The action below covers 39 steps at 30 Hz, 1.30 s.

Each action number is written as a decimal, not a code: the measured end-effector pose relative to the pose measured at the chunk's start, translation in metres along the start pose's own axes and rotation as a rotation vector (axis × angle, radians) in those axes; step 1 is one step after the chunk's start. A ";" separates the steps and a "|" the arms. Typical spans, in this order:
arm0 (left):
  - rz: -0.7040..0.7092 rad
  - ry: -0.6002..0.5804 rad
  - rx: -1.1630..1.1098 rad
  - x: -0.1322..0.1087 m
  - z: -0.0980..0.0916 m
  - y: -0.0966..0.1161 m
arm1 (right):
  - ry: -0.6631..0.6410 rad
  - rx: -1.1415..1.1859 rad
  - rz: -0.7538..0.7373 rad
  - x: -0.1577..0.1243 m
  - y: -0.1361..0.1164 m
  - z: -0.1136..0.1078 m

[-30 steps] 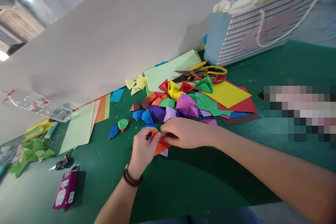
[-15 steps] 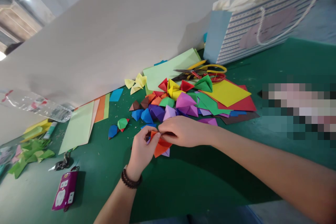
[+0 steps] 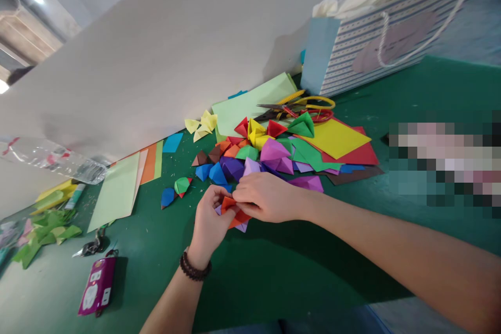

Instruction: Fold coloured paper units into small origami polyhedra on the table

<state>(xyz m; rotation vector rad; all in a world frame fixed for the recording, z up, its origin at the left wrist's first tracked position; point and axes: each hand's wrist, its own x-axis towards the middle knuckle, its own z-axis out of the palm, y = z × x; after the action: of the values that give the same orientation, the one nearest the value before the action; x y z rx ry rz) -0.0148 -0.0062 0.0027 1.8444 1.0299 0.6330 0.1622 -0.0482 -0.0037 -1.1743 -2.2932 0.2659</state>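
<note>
Between my two hands is a piece of orange folded paper point(image 3: 241, 217), partly covered by the fingers. My left hand point(image 3: 212, 222), with a dark beaded bracelet at the wrist, pinches its left side. From the right, my right hand point(image 3: 270, 197) closes its fingertips on the upper edge. A bit of light purple paper point(image 3: 243, 227) shows just below the orange; whether it is attached I cannot tell. Right behind the hands lies a heap of folded paper pieces, among them a purple one point(image 3: 275, 155), a dark blue one point(image 3: 232, 168) and a yellow one point(image 3: 257, 133).
Scissors point(image 3: 315, 107) lie on pale green sheets point(image 3: 250, 107) at the back. A striped paper bag point(image 3: 368, 42) stands at back right, beside yellow paper point(image 3: 336, 138). On the left are a plastic bottle point(image 3: 58, 159), green scraps point(image 3: 49, 229) and a magenta pouch point(image 3: 97, 286).
My right hand has shifted slightly left, closer to my left hand. Less of the orange paper shows now, and its lower tip sits higher. The view has moved slightly.
</note>
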 end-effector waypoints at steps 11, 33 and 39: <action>-0.143 -0.010 -0.134 -0.001 -0.003 0.010 | 0.010 0.223 0.071 -0.001 0.003 -0.007; -0.203 -0.007 -0.194 -0.001 -0.005 0.010 | -0.127 0.185 0.124 -0.005 0.006 -0.012; -0.122 0.011 -0.164 0.001 -0.004 0.007 | -0.061 0.108 0.165 -0.002 0.003 -0.012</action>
<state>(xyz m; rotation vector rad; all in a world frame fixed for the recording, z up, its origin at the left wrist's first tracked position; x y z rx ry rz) -0.0145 -0.0059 0.0108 1.6245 1.0569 0.6356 0.1720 -0.0490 0.0041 -1.3172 -2.2059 0.4878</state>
